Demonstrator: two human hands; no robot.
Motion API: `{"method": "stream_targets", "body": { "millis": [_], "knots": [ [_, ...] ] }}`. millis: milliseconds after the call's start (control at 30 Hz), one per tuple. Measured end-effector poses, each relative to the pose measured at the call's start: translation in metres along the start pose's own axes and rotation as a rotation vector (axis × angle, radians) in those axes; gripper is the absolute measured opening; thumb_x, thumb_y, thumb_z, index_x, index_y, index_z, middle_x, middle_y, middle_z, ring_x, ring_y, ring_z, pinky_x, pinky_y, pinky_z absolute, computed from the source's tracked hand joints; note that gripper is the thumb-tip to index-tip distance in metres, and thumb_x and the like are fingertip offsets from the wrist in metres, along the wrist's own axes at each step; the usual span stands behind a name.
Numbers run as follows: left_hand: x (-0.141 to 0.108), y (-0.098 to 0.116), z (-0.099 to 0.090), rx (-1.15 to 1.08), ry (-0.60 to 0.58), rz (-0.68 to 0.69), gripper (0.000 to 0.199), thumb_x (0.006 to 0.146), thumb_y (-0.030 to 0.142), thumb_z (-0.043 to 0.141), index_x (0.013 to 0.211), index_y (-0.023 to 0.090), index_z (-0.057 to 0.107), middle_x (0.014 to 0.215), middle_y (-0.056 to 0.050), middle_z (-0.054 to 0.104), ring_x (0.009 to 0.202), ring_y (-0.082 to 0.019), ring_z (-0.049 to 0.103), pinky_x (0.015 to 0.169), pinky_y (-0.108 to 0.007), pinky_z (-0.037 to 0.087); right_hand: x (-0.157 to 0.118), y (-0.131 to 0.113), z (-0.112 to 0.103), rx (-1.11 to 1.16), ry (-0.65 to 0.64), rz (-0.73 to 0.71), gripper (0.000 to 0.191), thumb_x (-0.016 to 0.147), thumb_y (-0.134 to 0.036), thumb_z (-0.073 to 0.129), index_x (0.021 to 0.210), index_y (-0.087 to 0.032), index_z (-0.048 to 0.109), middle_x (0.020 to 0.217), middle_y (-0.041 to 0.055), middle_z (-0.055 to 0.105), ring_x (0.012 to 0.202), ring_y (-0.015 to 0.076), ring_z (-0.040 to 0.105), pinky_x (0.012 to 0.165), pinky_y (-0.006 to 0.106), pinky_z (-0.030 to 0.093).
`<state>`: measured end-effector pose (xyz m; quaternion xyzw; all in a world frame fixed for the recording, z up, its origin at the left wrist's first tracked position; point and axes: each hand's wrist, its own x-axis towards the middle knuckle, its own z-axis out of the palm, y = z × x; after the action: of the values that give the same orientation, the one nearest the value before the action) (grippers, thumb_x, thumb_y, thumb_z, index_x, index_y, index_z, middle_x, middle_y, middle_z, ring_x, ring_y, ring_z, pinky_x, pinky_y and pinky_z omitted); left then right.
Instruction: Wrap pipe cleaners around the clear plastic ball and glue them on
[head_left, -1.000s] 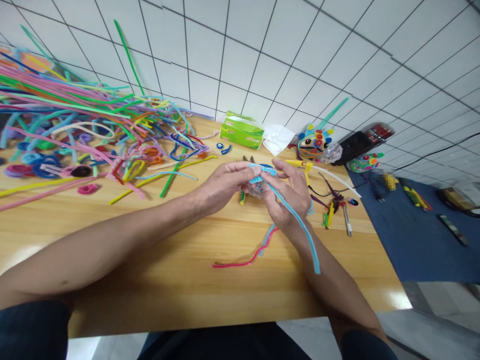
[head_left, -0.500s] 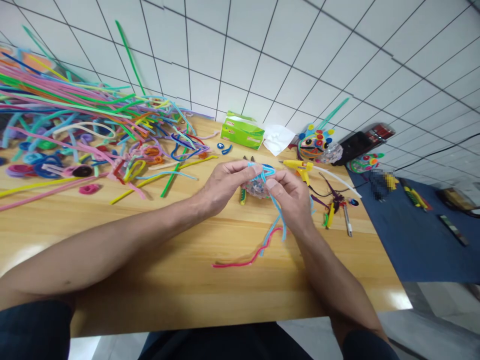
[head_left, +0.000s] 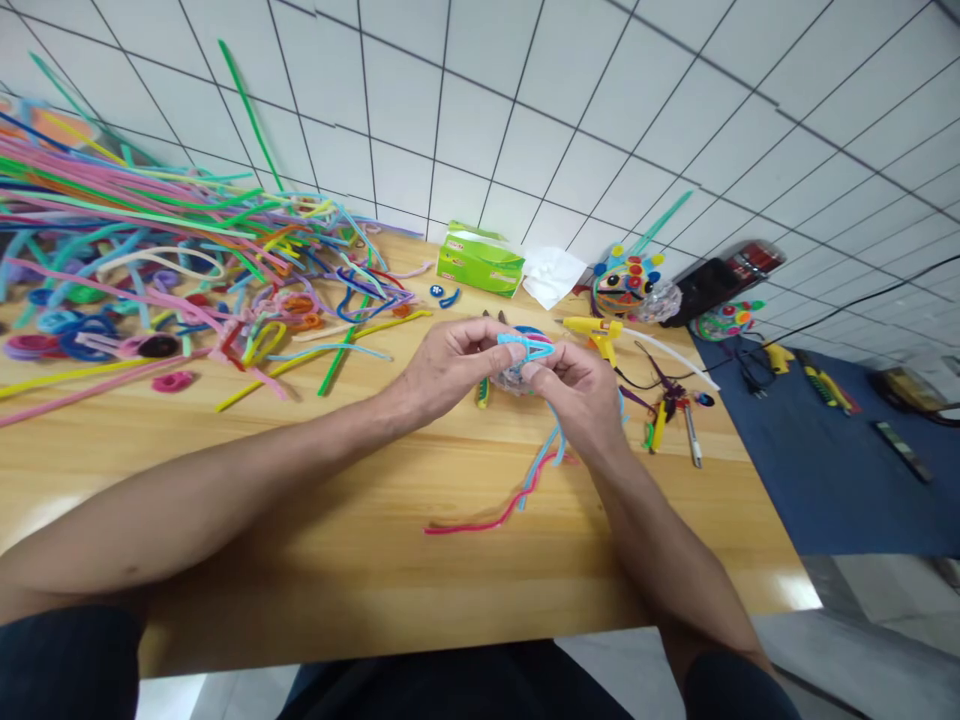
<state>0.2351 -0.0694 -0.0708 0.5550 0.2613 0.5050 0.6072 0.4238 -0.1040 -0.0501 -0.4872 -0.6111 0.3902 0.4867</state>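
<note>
Between my two hands is a light blue pipe cleaner (head_left: 534,347) bent into a narrow loop. My left hand (head_left: 457,372) pinches the loop's left end between thumb and fingers. On the right side, my right hand (head_left: 576,392) grips the same loop, and a blue tail hangs below it. Behind the fingers a clear, shiny bundle (head_left: 514,380) is partly hidden. A red pipe cleaner (head_left: 480,527) lies wavy on the wooden table (head_left: 360,570) below the hands, meeting light blue strands at its upper end. Pliers with a green-yellow handle (head_left: 484,393) show beside my left fingers.
Many coloured pipe cleaners (head_left: 150,220) cover the left. Behind the hands stand a green tissue pack (head_left: 480,262) and a yellow glue gun (head_left: 600,333). Decorated figures (head_left: 630,285), a pen (head_left: 694,438) and a blue mat (head_left: 847,460) are at the right.
The blue loop now lies flatter and forms a clearer pointed shape between my fingers. Its hanging tail has shifted up and left. The whole view has moved slightly.
</note>
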Motion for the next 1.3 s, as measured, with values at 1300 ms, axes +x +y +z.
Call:
{"method": "stream_targets", "body": {
  "millis": [1300],
  "knots": [
    [-0.003,-0.002,-0.002,0.034,0.025,-0.176,0.030,0.080,0.044,0.093,0.083,0.019,0.077,0.063,0.004,0.059,0.059,-0.011,0.047,0.057,-0.024,0.038,0.008,0.002,-0.015,-0.208,-0.144,0.045,0.019,0.087,-0.038,0.079,0.082,-0.023,0.070,0.074,-0.0017,0.069,0.068,0.0148,0.057,0.066,0.030,0.045]
  ]
}}
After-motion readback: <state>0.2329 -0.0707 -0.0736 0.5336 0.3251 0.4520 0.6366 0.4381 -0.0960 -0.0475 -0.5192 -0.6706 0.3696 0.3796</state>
